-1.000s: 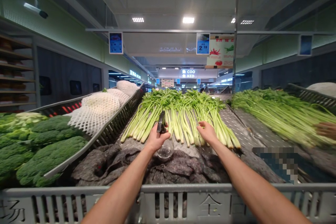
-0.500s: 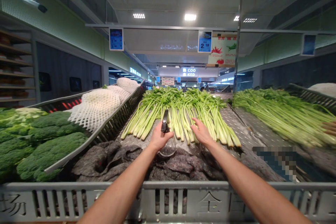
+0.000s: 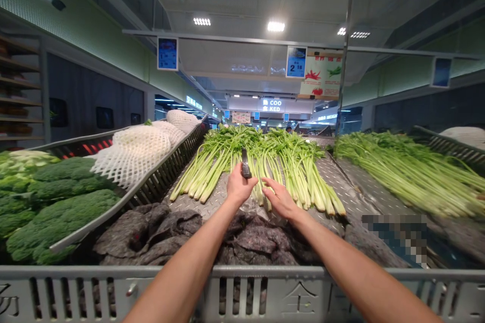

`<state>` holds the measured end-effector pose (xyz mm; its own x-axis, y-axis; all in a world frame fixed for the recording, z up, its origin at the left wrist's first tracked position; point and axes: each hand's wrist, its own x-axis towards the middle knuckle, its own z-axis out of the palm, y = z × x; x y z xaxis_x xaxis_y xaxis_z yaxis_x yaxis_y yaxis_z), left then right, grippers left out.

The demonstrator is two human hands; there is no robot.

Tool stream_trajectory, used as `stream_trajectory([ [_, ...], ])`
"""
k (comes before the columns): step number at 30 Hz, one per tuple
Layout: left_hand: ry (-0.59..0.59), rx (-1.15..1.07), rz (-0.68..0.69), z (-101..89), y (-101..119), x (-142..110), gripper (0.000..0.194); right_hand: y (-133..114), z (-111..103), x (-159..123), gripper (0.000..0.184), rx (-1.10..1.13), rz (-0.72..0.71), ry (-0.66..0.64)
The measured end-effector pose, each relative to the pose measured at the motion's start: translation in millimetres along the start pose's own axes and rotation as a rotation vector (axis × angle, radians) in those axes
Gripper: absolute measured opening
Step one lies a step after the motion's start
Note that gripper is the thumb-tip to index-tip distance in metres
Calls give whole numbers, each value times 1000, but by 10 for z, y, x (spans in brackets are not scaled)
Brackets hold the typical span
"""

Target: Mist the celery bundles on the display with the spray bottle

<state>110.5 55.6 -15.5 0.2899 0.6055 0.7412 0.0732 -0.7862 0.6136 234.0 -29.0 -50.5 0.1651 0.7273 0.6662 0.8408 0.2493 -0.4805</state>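
Note:
My left hand (image 3: 240, 184) is closed around a spray bottle (image 3: 246, 164). Its black trigger head points away from me, and the clear body below is mostly hidden by the hand. Just to the right, my right hand (image 3: 279, 198) has its fingers stretched out and apart, holding nothing. Its fingertips come close to the left thumb, over the cut ends of the celery (image 3: 303, 176). The stalks lie side by side on a sloping metal tread plate (image 3: 215, 208), leafy tops at the far end. Whether the right fingers touch a stalk I cannot tell.
Dark crumpled cloth (image 3: 261, 239) lies below my hands, behind the grey crate front (image 3: 242, 272). Broccoli (image 3: 64, 212) and foam-netted produce (image 3: 132, 149) fill the left side, beyond a slatted divider (image 3: 162, 171). At the right, a mirror (image 3: 409, 111) reflects the celery.
My left hand has moved right and slightly up with the spray bottle. My right hand has shifted left, so the two hands are closer together. The view has moved slightly.

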Motion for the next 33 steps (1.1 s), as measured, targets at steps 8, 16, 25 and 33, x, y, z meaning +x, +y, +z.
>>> stream_trajectory([
  [8, -24, -212, -51, 19, -156, -84, 29, -200, 48, -50, 64, 113, 133, -233],
  [16, -66, -164, 4, 1, -37, -135, 36, -226, 33, -57, 45, -18, 6, -164],
  [25, -102, -154, 23, 20, -88, -167, 32, -215, 29, -72, 40, -5, 18, -221],
  [33, -174, -145, 52, 19, -73, -169, 30, -190, 23, -79, 41, -13, 25, -241],
])
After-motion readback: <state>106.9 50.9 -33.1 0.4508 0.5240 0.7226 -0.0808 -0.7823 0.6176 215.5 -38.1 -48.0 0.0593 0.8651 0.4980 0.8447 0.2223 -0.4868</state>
